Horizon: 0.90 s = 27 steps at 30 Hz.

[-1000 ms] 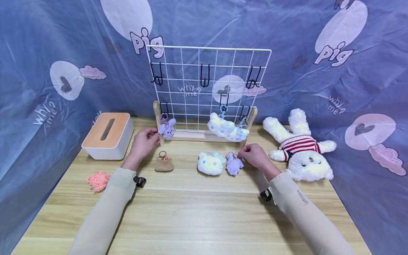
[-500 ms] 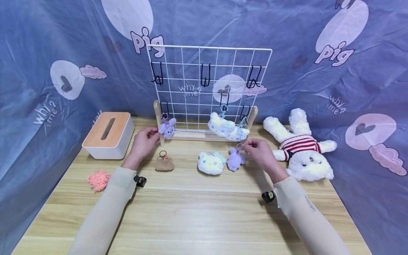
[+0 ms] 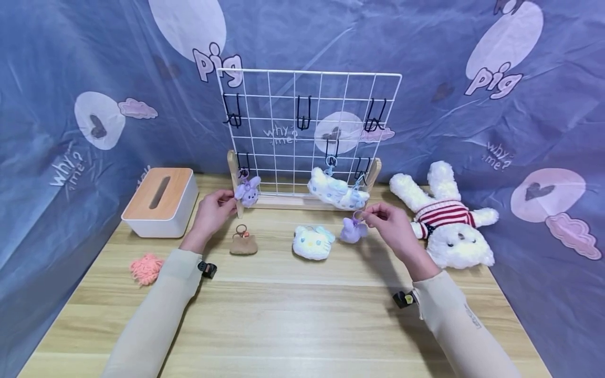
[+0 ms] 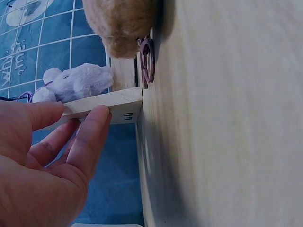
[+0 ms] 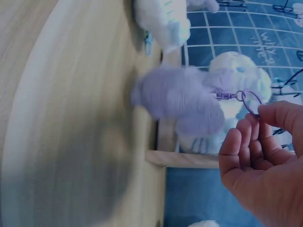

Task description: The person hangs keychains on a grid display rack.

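Only its wrist view shows the left hand pinching a post; the right hand pinches a ring.

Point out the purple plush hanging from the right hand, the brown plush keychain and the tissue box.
Purple plush (image 5: 175,97): right wrist view, on its fuzzy body.
Brown plush keychain (image 3: 243,245): head view, on its plush body.
Tissue box (image 3: 168,201): head view, on its lid.

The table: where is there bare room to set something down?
Biggest patch: between the sleeves, this side of the brown plush and white cat plush; smaller: between those plushes. Crowded: where the right hand holds the purple plush near the rack.
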Each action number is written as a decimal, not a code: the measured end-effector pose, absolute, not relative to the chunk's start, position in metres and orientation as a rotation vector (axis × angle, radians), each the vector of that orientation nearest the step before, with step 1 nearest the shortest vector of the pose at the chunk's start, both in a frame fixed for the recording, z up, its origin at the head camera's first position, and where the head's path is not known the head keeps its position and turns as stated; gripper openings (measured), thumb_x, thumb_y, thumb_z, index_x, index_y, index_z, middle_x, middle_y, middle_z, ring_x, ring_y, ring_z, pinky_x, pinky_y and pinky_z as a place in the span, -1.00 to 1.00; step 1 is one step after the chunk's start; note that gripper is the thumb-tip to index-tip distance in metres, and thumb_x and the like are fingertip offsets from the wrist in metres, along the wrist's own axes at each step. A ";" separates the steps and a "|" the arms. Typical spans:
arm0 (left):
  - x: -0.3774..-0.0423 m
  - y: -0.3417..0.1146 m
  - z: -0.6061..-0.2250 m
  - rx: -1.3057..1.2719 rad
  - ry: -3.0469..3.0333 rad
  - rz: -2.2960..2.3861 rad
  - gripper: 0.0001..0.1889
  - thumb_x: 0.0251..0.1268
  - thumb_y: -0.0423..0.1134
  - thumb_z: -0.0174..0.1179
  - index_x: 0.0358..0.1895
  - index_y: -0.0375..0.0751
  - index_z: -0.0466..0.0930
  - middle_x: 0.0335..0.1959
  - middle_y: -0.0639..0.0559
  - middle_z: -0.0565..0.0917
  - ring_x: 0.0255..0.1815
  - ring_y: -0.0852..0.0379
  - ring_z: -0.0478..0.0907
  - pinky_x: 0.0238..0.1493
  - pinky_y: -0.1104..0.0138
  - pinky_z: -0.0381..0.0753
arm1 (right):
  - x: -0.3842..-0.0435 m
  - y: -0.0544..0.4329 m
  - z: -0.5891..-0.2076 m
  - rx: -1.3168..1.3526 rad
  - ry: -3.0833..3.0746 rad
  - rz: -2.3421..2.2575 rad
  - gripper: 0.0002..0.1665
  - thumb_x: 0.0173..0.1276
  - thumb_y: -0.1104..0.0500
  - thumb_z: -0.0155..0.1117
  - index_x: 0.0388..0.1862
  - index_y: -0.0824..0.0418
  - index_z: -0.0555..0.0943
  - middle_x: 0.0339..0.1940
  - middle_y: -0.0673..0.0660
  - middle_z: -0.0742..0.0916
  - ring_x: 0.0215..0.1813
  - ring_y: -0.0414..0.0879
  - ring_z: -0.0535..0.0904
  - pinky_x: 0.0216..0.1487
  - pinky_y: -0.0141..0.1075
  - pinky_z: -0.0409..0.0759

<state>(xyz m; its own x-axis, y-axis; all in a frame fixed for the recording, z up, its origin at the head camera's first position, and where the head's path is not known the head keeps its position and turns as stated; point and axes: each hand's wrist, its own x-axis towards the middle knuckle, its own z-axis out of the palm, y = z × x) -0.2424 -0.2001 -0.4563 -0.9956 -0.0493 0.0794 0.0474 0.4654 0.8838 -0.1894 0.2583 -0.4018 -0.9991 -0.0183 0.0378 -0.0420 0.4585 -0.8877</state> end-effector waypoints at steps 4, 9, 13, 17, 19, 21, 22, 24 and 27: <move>-0.242 -0.200 -0.457 0.000 -2.606 -1.578 -0.61 0.71 -0.30 0.19 0.37 -0.52 0.64 0.13 -0.46 0.76 0.05 -0.24 0.83 -0.14 0.63 0.81 | -0.184 0.255 -0.389 0.069 -2.614 1.650 -0.74 0.61 0.20 0.40 0.02 0.43 0.72 -0.28 -0.17 0.75 -0.21 -0.31 0.63 -0.22 -0.50 0.67; -0.241 -0.200 -0.457 0.009 -2.601 -1.600 -0.62 0.71 -0.32 0.19 0.37 -0.53 0.63 0.15 -0.48 0.75 0.09 -0.32 0.82 -0.13 0.63 0.81 | -0.178 0.255 -0.368 0.059 -2.578 1.663 -0.92 0.64 0.17 0.40 -0.12 0.14 0.75 -0.36 -0.21 0.70 -0.21 -0.29 0.62 -0.25 -0.44 0.59; -0.241 -0.199 -0.457 0.015 -2.607 -1.601 -0.61 0.71 -0.30 0.20 0.37 -0.52 0.63 0.16 -0.47 0.75 0.09 -0.27 0.81 -0.13 0.64 0.80 | -0.176 0.254 -0.350 0.073 -2.547 1.681 -0.91 0.65 0.15 0.41 -0.13 0.12 0.73 -0.37 -0.24 0.70 -0.21 -0.29 0.60 -0.23 -0.44 0.55; -0.242 -0.199 -0.456 0.017 -2.608 -1.599 -0.61 0.71 -0.29 0.20 0.37 -0.51 0.64 0.15 -0.46 0.75 0.07 -0.20 0.80 -0.13 0.65 0.79 | -0.177 0.255 -0.333 0.093 -2.510 1.681 -0.86 0.66 0.14 0.41 -0.10 0.21 0.70 -0.36 -0.27 0.71 -0.20 -0.32 0.61 -0.17 -0.50 0.59; -0.243 -0.200 -0.457 0.009 -2.611 -1.592 -0.61 0.71 -0.29 0.21 0.37 -0.51 0.64 0.15 -0.46 0.76 0.07 -0.19 0.80 -0.12 0.64 0.80 | -0.179 0.256 -0.325 0.094 -2.484 1.699 -0.88 0.66 0.16 0.40 -0.10 0.19 0.69 -0.35 -0.27 0.73 -0.19 -0.33 0.62 -0.15 -0.54 0.63; -0.243 -0.200 -0.457 -0.003 -2.612 -1.587 -0.61 0.71 -0.30 0.21 0.37 -0.51 0.65 0.15 -0.46 0.76 0.07 -0.21 0.81 -0.11 0.64 0.80 | -0.181 0.257 -0.316 0.092 -2.457 1.726 -0.91 0.65 0.18 0.41 -0.12 0.17 0.70 -0.34 -0.25 0.74 -0.19 -0.32 0.62 -0.16 -0.56 0.67; -0.243 -0.200 -0.458 -0.007 -2.613 -1.583 -0.60 0.71 -0.30 0.21 0.37 -0.51 0.65 0.15 -0.46 0.77 0.07 -0.22 0.82 -0.11 0.64 0.80 | -0.181 0.256 -0.312 0.093 -2.448 1.730 -0.92 0.65 0.19 0.41 -0.13 0.15 0.71 -0.34 -0.24 0.74 -0.19 -0.32 0.62 -0.18 -0.57 0.69; -0.244 -0.201 -0.458 -0.016 -2.616 -1.574 -0.60 0.71 -0.29 0.21 0.38 -0.52 0.65 0.15 -0.47 0.77 0.07 -0.24 0.83 -0.11 0.63 0.81 | -0.183 0.257 -0.305 0.093 -2.443 1.722 -0.92 0.64 0.18 0.43 -0.14 0.12 0.71 -0.34 -0.24 0.74 -0.21 -0.32 0.61 -0.22 -0.57 0.68; -0.245 -0.201 -0.459 -0.017 -2.616 -1.577 -0.59 0.72 -0.28 0.21 0.38 -0.52 0.65 0.15 -0.47 0.77 0.07 -0.26 0.85 -0.12 0.61 0.82 | -0.186 0.256 -0.295 0.102 -2.447 1.678 -0.91 0.64 0.16 0.43 -0.14 0.12 0.73 -0.36 -0.25 0.75 -0.23 -0.33 0.62 -0.21 -0.57 0.65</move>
